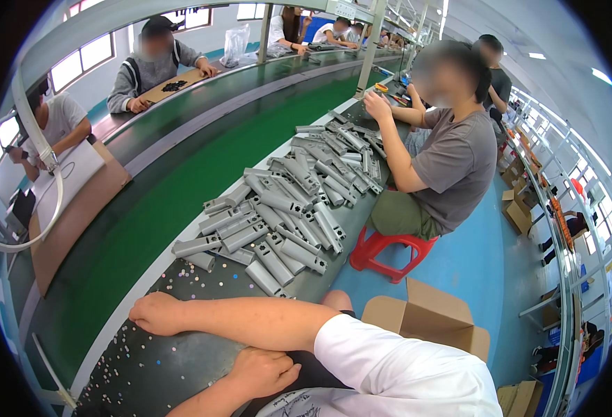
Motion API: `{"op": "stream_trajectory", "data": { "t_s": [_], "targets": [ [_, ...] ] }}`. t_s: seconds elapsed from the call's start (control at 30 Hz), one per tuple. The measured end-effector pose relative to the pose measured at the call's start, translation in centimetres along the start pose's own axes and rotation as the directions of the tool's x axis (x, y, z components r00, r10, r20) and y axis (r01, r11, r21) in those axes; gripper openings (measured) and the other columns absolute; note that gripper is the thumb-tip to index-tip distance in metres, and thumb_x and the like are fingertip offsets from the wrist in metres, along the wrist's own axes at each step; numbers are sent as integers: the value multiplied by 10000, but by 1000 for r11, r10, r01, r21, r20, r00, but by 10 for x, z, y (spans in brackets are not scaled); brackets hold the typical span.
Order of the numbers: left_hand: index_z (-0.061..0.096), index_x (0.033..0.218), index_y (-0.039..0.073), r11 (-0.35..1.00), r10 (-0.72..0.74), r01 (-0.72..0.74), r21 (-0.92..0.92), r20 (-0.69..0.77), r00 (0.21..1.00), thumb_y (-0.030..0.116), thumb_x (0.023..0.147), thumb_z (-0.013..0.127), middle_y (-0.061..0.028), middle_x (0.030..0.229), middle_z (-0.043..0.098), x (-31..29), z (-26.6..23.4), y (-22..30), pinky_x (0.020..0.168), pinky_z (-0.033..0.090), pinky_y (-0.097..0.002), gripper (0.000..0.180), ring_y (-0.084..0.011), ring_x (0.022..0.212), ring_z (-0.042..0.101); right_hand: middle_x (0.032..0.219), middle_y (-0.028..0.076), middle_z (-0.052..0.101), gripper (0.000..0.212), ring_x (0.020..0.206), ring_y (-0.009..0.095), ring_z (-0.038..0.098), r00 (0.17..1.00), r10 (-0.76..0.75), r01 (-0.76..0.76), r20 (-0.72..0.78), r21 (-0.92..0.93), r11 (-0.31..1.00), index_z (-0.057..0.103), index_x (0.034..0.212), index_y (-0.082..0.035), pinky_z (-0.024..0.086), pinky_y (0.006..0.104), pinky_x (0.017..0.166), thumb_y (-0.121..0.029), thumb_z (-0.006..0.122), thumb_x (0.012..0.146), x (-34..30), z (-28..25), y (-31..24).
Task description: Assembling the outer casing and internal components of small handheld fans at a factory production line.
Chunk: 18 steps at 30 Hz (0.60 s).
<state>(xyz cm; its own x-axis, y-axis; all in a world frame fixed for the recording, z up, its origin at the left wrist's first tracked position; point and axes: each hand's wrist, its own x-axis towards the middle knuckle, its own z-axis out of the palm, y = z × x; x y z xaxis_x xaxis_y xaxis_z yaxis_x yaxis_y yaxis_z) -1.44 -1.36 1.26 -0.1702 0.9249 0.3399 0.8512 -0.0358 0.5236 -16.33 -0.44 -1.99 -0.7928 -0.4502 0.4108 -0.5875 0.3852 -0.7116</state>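
My right forearm crosses the dark worktop (pixel 195 354) from right to left. At its end my right hand (pixel 159 313) rests on the surface near the pale edge strip, curled into a loose fist with nothing showing in it. My left hand (pixel 264 372) lies below that forearm, close to the near edge of the worktop, its fingers bent in and its thumb pointing right. No object shows in it either. Beyond my right forearm is a heap of grey plastic housings (pixel 271 260), tube-shaped with dark openings at their ends. Neither hand touches them.
Small coloured dots (pixel 159 361) are scattered over the worktop. A green conveyor belt (pixel 181 201) runs along its left side. A co-worker (pixel 452 153) sits beyond the heap on a red stool (pixel 393 254). An open cardboard box (pixel 424 316) stands at my right. Other people work across the belt.
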Motion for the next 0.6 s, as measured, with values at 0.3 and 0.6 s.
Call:
{"op": "stream_trajectory", "data": {
  "t_s": [0.3,0.6],
  "targets": [
    [636,579,91,1000,-7,7,9,8,1000,285,792,672,-34,579,595,-2,0,0,521,499,-371,291,-231,547,611,877,168,656,158,859,367,638,999,-9,9,33,-7,1000,665,916,-43,510,460,764,-138,562,843,2,0,0],
    [604,551,95,1000,19,-20,-21,-22,1000,257,755,703,-44,555,569,0,5,-3,493,470,-382,279,-245,518,582,887,168,662,161,880,363,639,1000,-17,17,-15,-11,1000,672,894,-43,509,464,769,-140,562,827,1,4,4]
  ]
}}
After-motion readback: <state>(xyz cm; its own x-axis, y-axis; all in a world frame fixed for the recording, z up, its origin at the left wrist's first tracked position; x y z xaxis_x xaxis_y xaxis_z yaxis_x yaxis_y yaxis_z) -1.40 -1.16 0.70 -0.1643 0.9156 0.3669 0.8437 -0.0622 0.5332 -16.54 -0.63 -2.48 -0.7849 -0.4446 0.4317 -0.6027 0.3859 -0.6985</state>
